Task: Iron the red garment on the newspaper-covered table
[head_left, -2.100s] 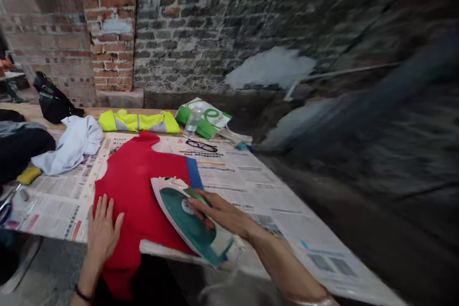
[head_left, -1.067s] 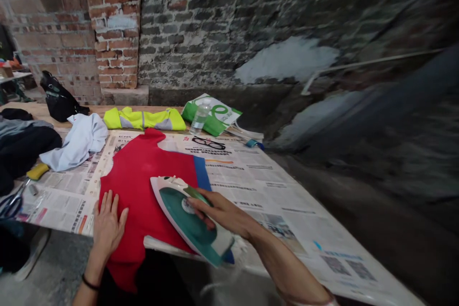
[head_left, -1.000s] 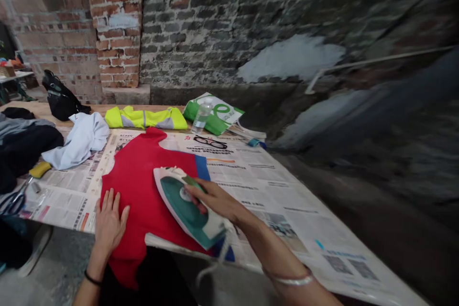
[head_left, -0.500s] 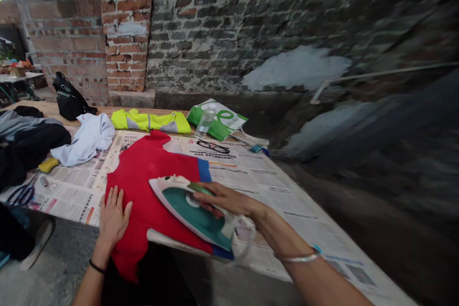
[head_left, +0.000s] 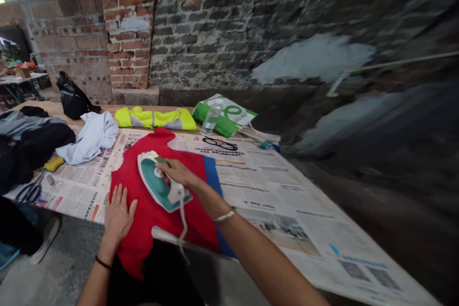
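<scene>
Two hands in view, both the wearer's. Right hand (head_left: 175, 174): fingers curled closed over the handle of one iron (head_left: 154, 182), green and white, holding it — narrow grip, thumb side hidden behind the handle. Iron sits on the red cloth (head_left: 131, 201), near the middle, nose pointing to the far left, heel toward the right forearm. White cord (head_left: 183, 224) drops from the heel over the near part of the cloth. Left hand (head_left: 119, 219): palm down, fingers spread wide, flat on the red cloth, just left of the iron, not touching it. One bangle (head_left: 224, 215) on the right wrist, one dark band (head_left: 103, 262) on the left.

Red cloth has a blue strip (head_left: 212, 186) along its right side and lies on newspaper sheets (head_left: 258, 191).

Beyond the cloth: one hi-vis vest (head_left: 155, 118), one glasses pair (head_left: 220, 144), one clear bottle (head_left: 211, 117) against one green-and-white bag (head_left: 233, 114) — bottle's contents hard to tell.

Left of the cloth: one pale shirt (head_left: 93, 136), dark clothes (head_left: 32, 136), one yellow sponge (head_left: 53, 164), one scissors (head_left: 28, 193). Further left, beyond the shirt, one black bag (head_left: 71, 103), closed — contents hidden.
</scene>
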The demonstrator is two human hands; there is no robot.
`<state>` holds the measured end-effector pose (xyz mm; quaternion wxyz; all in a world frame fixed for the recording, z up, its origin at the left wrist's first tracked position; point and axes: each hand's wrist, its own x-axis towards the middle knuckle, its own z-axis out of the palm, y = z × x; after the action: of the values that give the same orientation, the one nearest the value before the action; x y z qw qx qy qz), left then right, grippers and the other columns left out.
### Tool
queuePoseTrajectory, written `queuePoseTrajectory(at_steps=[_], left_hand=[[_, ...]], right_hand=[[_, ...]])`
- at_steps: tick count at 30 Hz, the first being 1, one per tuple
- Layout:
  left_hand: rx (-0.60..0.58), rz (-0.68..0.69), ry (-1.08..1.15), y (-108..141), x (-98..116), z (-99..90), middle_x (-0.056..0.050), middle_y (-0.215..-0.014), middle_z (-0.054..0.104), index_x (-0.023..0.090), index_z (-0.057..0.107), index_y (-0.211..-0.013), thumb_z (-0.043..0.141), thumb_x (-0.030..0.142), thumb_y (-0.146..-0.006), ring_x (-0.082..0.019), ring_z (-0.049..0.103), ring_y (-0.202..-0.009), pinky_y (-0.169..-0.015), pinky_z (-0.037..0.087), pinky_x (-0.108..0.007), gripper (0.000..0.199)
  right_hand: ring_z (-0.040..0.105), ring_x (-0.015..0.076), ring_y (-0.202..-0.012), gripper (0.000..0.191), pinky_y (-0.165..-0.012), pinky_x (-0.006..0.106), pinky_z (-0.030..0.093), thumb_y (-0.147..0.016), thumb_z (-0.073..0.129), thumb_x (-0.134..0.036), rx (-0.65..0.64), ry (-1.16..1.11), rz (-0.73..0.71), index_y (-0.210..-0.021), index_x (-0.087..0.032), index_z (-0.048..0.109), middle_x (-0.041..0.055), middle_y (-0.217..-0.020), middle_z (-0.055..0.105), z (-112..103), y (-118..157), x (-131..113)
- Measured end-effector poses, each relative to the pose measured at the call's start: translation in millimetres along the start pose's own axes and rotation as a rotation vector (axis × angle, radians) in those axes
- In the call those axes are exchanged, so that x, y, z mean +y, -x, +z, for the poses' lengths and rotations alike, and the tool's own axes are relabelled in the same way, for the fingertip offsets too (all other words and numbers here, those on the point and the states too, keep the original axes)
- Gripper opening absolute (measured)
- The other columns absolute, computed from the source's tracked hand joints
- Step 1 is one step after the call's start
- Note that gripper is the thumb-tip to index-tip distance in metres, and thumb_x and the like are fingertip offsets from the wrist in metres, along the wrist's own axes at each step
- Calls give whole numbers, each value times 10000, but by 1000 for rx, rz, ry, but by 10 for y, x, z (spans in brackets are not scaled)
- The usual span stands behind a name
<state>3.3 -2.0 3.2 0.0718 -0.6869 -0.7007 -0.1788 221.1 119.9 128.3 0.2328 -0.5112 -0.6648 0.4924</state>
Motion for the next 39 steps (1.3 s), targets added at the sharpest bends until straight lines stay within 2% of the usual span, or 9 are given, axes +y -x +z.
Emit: queuePoseTrajectory(at_steps=[3,5,11,15,21,25,30,32,39], left_hand=[[-9,1,3,-10,-26,-1,-192,-1594,517,112,594,-1473,386,432,-1058,-324,472,-1512,-1225,402,-591,564],[-10,-1,9,-14,-43,1,-191,-1589,524,110,582,-1484,389,433,-1058,-321,480,-1507,-1225,406,-586,569],[23,-18,91,-5,-59,10,-211,-1609,499,71,425,-1584,369,426,-1063,-304,463,-1520,-1241,394,-566,633],[51,-35,137,18,-62,20,-229,-1651,438,62,347,-1617,382,448,-1059,-315,408,-1553,-1247,384,-574,680],[169,-103,183,50,-40,69,-240,-1684,381,111,245,-1663,408,460,-1052,-356,298,-1601,-1246,371,-615,723],[225,-121,203,37,-27,71,-261,-1690,356,82,188,-1671,414,482,-1049,-389,244,-1614,-1256,340,-642,773],[316,-148,235,3,-57,39,-273,-1709,302,94,97,-1685,408,473,-1050,-381,187,-1631,-1279,296,-642,803],[340,-150,233,-20,-83,34,-281,-1706,301,90,82,-1685,400,483,-1050,-388,188,-1629,-1278,298,-642,812],[247,-146,138,-143,-108,-33,-297,-1640,415,53,256,-1647,329,534,-1041,-427,251,-1604,-1238,325,-682,778]], right_hand=[[545,118,-487,384,-524,214,461,-1048,544,-350,142,-17,85,-690,-215,508,-22,-501,542,217,-285,-216],[530,111,-472,414,-508,210,456,-1048,555,-358,93,-29,60,-663,-216,499,-24,-495,535,229,-328,-287],[509,91,-482,530,-474,208,428,-852,727,-691,-509,26,-136,-723,-206,554,-55,-584,559,-188,202,-23],[500,91,-487,623,-467,216,423,-762,720,-816,-675,47,-41,-848,-219,561,-73,-628,550,-466,694,212],[526,97,-516,654,-479,215,426,-763,701,-838,-595,42,-11,-904,-215,562,-66,-662,549,-530,870,271],[525,89,-506,593,-480,207,427,-830,679,-790,-546,28,-129,-850,-215,535,-66,-649,556,-314,563,103],[536,93,-501,487,-475,203,433,-872,732,-644,-663,52,-204,-773,-206,543,-73,-606,568,-22,97,-179],[536,88,-496,422,-483,199,443,-932,701,-559,-641,47,-205,-771,-202,544,-78,-598,566,59,21,-252],[540,71,-478,356,-510,188,454,-1021,621,-411,-452,64,-200,-756,-199,513,-68,-632,586,20,327,-136]])
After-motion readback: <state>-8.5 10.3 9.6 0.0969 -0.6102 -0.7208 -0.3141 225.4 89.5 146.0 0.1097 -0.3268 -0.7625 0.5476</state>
